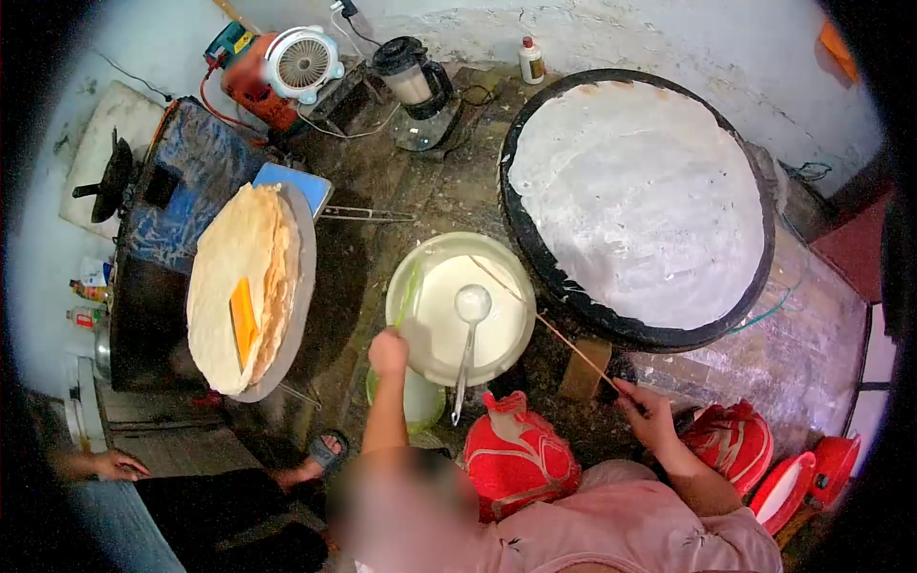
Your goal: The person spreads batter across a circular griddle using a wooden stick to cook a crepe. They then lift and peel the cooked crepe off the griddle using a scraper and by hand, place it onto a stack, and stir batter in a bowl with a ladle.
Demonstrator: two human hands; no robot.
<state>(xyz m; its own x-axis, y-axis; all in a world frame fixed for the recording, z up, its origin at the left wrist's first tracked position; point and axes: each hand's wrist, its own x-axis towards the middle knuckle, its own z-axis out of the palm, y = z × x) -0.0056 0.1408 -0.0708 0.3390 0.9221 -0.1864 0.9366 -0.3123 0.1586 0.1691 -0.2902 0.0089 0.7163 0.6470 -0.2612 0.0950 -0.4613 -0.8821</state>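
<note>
My left hand (388, 353) is closed around a thin green strip-like tool (409, 291) at the left rim of a pale bowl (394, 277). White batter (439, 315) fills much of this bowl, and a metal ladle (469, 329) rests in it with its handle over the near rim. Between the fingers of my right hand (647, 415) is a thin wooden stick (573, 349), its far end reaching into the bowl. A large round black griddle (511, 210) at the right carries a wide white layer of batter (640, 205). Under my left wrist sits a light green container (420, 401).
Stacked flatbreads (229, 286) lie on a round board (304, 248) with an orange scraper (245, 320) on top. Behind are a blender (413, 86), a small fan (304, 63) and a white bottle (531, 61). Another person's hand (119, 465) and sandalled foot (327, 451) show lower left.
</note>
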